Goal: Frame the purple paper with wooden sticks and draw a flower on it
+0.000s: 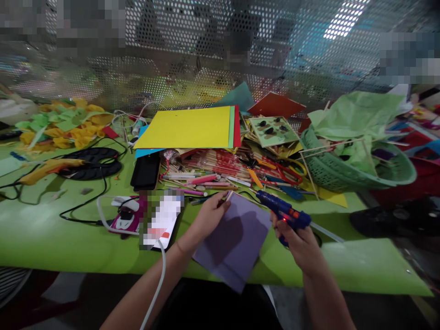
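Note:
My left hand (210, 215) pinches the upper left corner of a purple paper sheet (237, 243) that lies at the near edge of the green table (51, 233). My right hand (299, 243) is closed round the handle of a blue glue gun (283, 211). The gun's nozzle points left at the sheet's upper right edge, and a red light glows on its body. A thin stick shows at the top corner of the sheet by my left fingers.
A stack of yellow, green and red paper (187, 127) lies behind, beside pens and sticks (213, 176). A green basket (347, 172) with green paper stands right. A black phone (146, 172), a yellow glue gun (51, 167), cables and yellow-green paper flowers (65, 126) lie left.

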Motion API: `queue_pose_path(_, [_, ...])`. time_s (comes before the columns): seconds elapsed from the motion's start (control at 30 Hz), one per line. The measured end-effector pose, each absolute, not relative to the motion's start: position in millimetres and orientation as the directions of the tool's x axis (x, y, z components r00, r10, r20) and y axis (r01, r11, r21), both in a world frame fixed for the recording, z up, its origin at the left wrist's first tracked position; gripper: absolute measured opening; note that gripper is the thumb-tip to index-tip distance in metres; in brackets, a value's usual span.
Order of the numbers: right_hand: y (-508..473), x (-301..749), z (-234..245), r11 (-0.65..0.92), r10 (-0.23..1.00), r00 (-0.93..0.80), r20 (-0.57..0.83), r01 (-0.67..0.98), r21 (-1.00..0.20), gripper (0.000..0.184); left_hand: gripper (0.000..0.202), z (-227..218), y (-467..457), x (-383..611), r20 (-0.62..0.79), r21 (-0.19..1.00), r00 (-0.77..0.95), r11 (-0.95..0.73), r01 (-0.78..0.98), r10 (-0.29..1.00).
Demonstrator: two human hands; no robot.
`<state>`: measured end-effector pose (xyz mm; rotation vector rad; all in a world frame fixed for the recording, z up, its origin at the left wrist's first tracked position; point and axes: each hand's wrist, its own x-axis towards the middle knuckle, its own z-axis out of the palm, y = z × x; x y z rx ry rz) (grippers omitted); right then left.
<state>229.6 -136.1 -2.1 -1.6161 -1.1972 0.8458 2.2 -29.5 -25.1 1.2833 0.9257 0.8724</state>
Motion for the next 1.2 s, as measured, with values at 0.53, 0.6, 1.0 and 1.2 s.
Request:
queue_pose_path(0.53, [-143.6,238.5,-54.5,0.007,0.988,0.151,0.016,0.061,-0.998,0.035,0.023,-13.3,-32.5,-0.1,-0.025,0.997,0.296,0.044,-0.058,0.955])
queue_pose_path(0.6, [-145.0,241.1,-56.2,-0.002,0.99,0.143,0.005,0.048,-0.999,0.031,0.024,-14.5,-31.8,-0.1,-0.023,0.999,0.276,0.03,-0.022,0.961])
queue_pose_path(1.0, [-147.9,245.8,-59.2,0.053,0.985,0.162,0.058,0.034,-0.998,0.028,0.019,-14.5,-45.7,-4.7,0.018,0.698,0.28,-0.212,0.684,0.96])
queue_pose_path(1.2, [-146.8,241.2,-52.6,0.105,0.979,0.178,0.103,-0.001,-0.994,0.028,0.008,-13.9,-56.8,1.8,-0.011,0.22,0.382,-0.37,0.903,0.924])
